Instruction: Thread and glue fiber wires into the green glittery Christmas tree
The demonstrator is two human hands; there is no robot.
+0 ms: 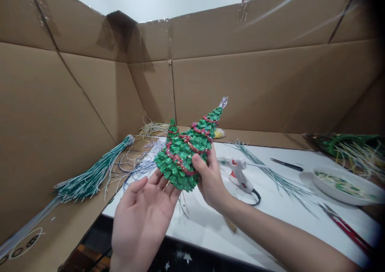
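Nearest to the camera, over the front edge of the white bench (210,228), the left hand (144,212) lies open with the palm up. Its fingers are spread a little and the tips touch the base of the small green tree (186,149). The right hand (212,179) is closed around the lower part of this tree, with the thumb in front. The tree is in the air above the front left part of the bench, and it leans with its top to the right.

Just behind the right hand a white glue gun (242,175) lies on the bench, and thin green strips (278,180) lie beside it. Between the glue gun and the front edge the white surface is bare. Near the right edge are a white plate (326,187) and a red-handled tool (345,228). A black tool (286,165) lies farther back.

Past the left edge, a bundle of green wires (90,177) rests on cardboard. The cardboard walls (255,87) close the bench at the left, back and right.
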